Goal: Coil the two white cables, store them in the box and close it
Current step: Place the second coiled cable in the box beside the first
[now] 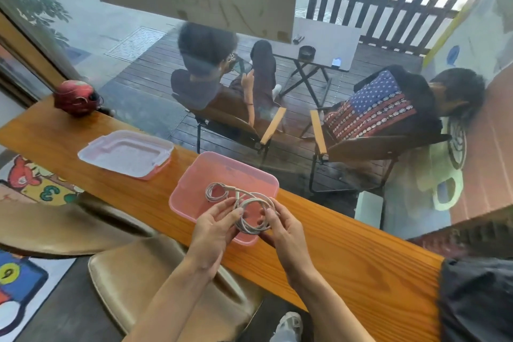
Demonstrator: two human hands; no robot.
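An open pink plastic box (194,175) stands on the wooden counter. Inside it, at the left, lies a small coiled white cable (215,192). Over the box's near edge I hold a second, larger coil of white cable (254,212) between both hands. My left hand (213,226) pinches the coil's left side and my right hand (283,226) grips its right side. The box's translucent lid (125,153) lies upside down on the counter to the left of the box.
The narrow wooden counter (347,244) runs along a window. A red round ornament (75,98) sits at its far left end and dark fabric (477,297) at its right end. A tan chair (133,272) stands below. Two people sit outside behind the glass.
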